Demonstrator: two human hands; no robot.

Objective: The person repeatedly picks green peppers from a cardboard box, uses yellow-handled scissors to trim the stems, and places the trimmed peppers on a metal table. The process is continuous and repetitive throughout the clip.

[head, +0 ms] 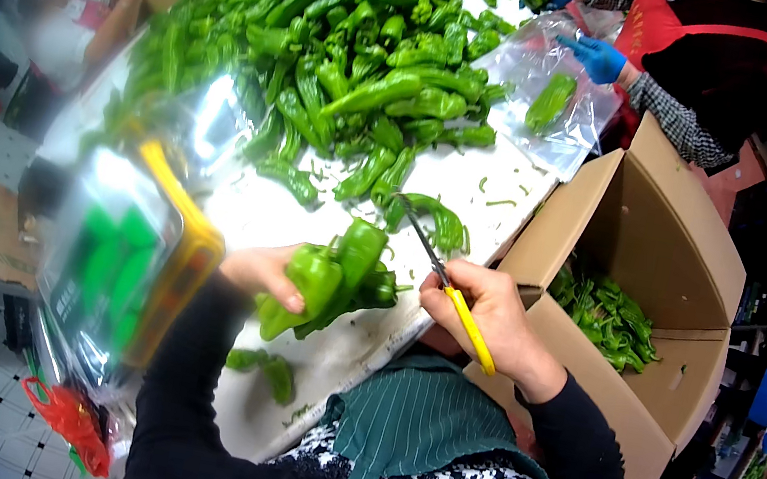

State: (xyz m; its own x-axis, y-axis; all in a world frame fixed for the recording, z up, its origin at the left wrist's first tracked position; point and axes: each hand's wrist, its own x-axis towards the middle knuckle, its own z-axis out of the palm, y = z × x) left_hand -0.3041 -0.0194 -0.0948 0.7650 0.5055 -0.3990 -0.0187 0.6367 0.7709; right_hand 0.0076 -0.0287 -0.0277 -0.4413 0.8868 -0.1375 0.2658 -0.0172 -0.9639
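Note:
Several green peppers [340,270] are bunched in my left hand [268,272], over the near part of the white table [259,211]. Yellow-handled scissors [465,322] are in my right hand [492,318], just right of the bunch; their dark blades point up and left, towards a curved green pepper [443,223] on the table. A large pile of green peppers [353,59] covers the far part of the table. Cut stems [500,202] lie scattered on the white surface. Loose peppers [277,374] rest near the table's front edge.
An open cardboard box [667,272] with green peppers inside stands at the right. A co-worker's blue-gloved hand [596,58] is by a clear plastic bag [561,132] at the upper right. Plastic packaging [108,247] and a yellow plastic item [198,231] are at the left.

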